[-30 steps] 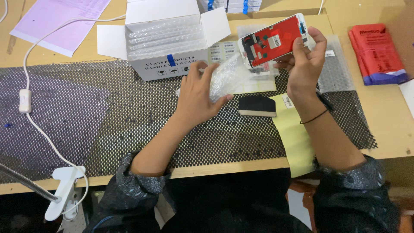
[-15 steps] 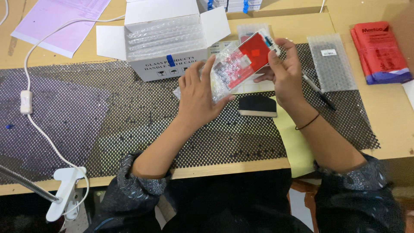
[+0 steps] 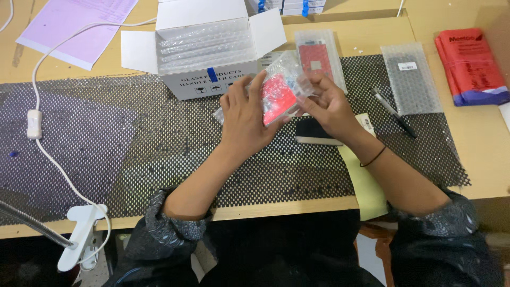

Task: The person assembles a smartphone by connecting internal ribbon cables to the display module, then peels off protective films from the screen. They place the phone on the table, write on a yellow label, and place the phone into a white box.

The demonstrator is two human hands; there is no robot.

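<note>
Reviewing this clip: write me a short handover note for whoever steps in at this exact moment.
Left hand holds the clear bubble bag from behind. Right hand grips the bag's right edge. The red screen part sits mostly inside the bag, held above the black mesh mat. Done: part largely bagged. Left: bag not yet set down. Nearby: open white box of bubble-wrapped pieces, another bagged red part, a bagged dark part, a pen.
</note>
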